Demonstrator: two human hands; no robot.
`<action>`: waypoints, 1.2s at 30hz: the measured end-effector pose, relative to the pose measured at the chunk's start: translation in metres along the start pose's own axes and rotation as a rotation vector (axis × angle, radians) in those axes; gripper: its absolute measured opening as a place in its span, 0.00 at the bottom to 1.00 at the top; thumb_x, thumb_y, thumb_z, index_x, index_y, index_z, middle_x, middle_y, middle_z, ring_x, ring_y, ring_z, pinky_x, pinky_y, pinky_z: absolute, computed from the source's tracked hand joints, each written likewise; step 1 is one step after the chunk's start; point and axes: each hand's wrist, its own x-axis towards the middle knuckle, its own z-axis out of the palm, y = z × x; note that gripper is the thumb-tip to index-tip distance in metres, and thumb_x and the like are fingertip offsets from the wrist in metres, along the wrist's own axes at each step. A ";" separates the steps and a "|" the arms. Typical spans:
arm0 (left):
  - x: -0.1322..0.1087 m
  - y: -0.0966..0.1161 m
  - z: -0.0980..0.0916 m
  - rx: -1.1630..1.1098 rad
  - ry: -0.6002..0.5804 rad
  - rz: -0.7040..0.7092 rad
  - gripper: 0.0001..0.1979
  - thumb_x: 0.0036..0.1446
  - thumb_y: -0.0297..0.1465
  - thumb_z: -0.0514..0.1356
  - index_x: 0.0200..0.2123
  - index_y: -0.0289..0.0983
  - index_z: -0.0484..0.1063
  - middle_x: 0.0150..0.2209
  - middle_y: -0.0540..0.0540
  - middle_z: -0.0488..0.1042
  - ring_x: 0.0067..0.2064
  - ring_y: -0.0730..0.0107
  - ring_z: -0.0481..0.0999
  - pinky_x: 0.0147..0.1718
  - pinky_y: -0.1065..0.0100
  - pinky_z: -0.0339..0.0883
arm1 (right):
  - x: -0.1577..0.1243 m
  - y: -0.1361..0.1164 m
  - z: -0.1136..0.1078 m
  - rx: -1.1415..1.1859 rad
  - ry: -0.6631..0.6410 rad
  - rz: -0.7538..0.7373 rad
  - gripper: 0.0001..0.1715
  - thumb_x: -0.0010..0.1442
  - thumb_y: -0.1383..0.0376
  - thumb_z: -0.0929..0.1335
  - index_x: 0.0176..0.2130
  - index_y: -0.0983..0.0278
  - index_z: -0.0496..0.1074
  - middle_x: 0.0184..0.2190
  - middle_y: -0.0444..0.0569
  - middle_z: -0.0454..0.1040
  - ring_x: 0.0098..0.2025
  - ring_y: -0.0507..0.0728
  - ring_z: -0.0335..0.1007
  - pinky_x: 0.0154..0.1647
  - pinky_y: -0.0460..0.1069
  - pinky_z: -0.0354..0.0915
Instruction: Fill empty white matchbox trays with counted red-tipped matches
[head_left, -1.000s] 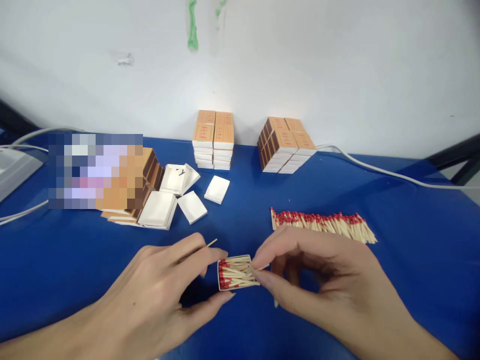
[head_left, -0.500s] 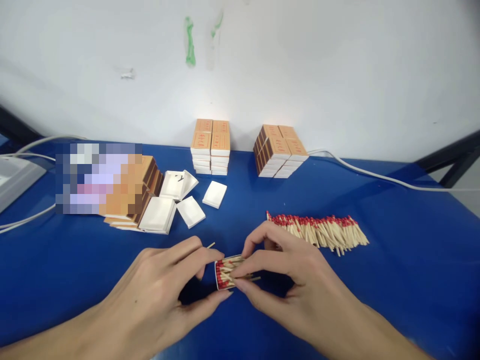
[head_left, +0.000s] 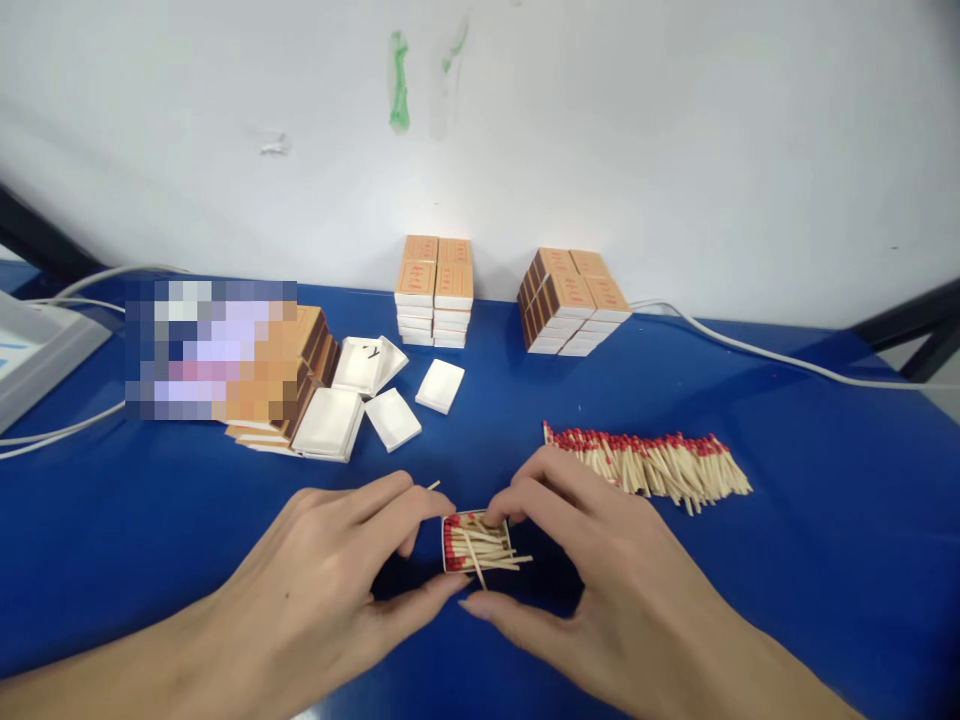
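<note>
A small white matchbox tray [head_left: 444,545] lies near the front of the table, with red-tipped matches [head_left: 480,545] inside. Some matches stick out past its right end, and one lies slantwise over the near edge. My left hand [head_left: 337,560] grips the tray at its left end, fingers on the far side and thumb on the near side. The tip of another match [head_left: 434,486] shows behind those fingers. Over the tray's right end is my right hand [head_left: 592,550], thumb and forefinger apart. Its forefinger reaches the far right corner; its thumb is by the slanting match.
A row of loose matches [head_left: 660,465] lies beyond my right hand. Several empty white trays [head_left: 394,418] sit left of centre, beside stacked matchbox sleeves [head_left: 319,345], partly pixelated. Two blocks of matchboxes [head_left: 435,290] stand against the wall. White cables [head_left: 757,345] run along the table.
My right thumb and forefinger have parted from the matches they pinched over the tray. One match now lies slantwise across the near edge. The left hand keeps its hold; the view has shifted slightly.
</note>
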 end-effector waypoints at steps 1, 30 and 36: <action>0.000 0.000 0.000 0.002 0.006 0.005 0.14 0.71 0.31 0.70 0.56 0.43 0.74 0.35 0.57 0.74 0.28 0.76 0.77 0.26 0.69 0.72 | -0.001 0.001 0.001 0.001 -0.006 -0.001 0.14 0.68 0.59 0.80 0.48 0.59 0.78 0.46 0.49 0.76 0.38 0.57 0.77 0.36 0.54 0.74; 0.008 -0.005 -0.015 0.225 0.059 -0.148 0.09 0.79 0.40 0.58 0.47 0.43 0.74 0.22 0.61 0.67 0.16 0.78 0.66 0.18 0.72 0.60 | 0.000 0.009 -0.021 0.133 -0.163 -0.007 0.05 0.79 0.63 0.73 0.54 0.55 0.78 0.48 0.45 0.77 0.45 0.54 0.75 0.48 0.51 0.70; 0.005 -0.007 -0.017 0.186 -0.036 -0.157 0.11 0.81 0.39 0.55 0.47 0.45 0.76 0.26 0.59 0.78 0.20 0.72 0.81 0.20 0.71 0.68 | 0.000 0.012 -0.028 0.123 -0.214 0.050 0.05 0.79 0.67 0.72 0.49 0.55 0.77 0.45 0.40 0.76 0.44 0.52 0.73 0.48 0.50 0.67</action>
